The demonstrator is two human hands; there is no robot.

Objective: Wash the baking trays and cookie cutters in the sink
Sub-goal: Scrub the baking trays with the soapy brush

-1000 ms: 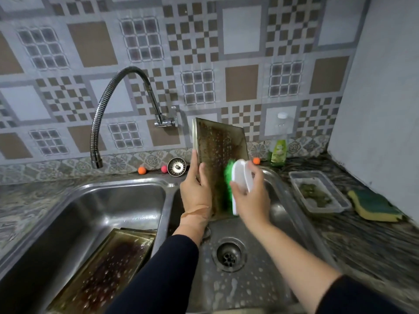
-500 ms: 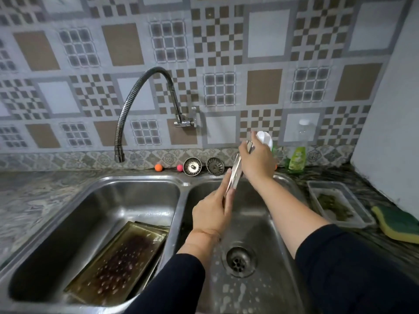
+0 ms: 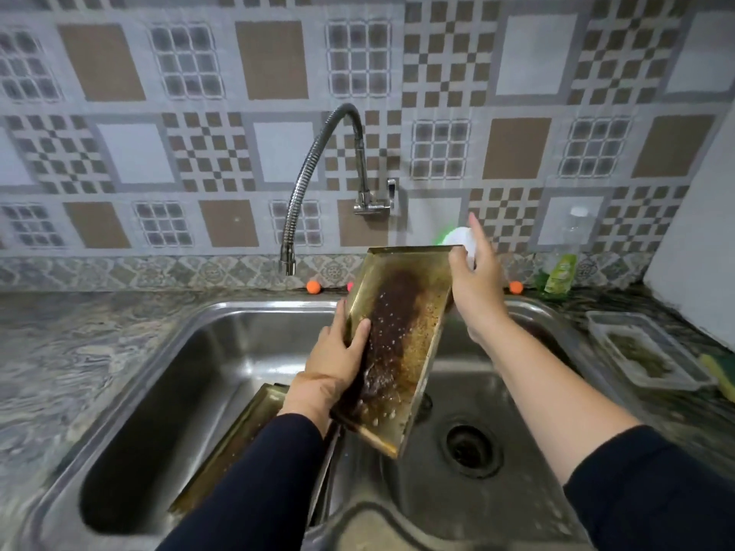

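A brass-coloured baking tray with a dark burnt, soapy inside is held tilted above the right sink basin, its inside facing me. My left hand grips its left rim, thumb on the inner face. My right hand is at the tray's top right corner and holds a white-handled brush with green bristles behind the rim; its index finger points up. A second dirty tray leans in the left basin, partly hidden by my left sleeve.
A flexible steel faucet hangs over the divider, with no water running. A green soap bottle, a clear plastic container and a yellow-green sponge sit on the right counter. Small orange balls lie behind the sink.
The tray has been turned from edge-on to its burnt inside facing me. My right hand with the brush stays at its top edge. The view shifted right.
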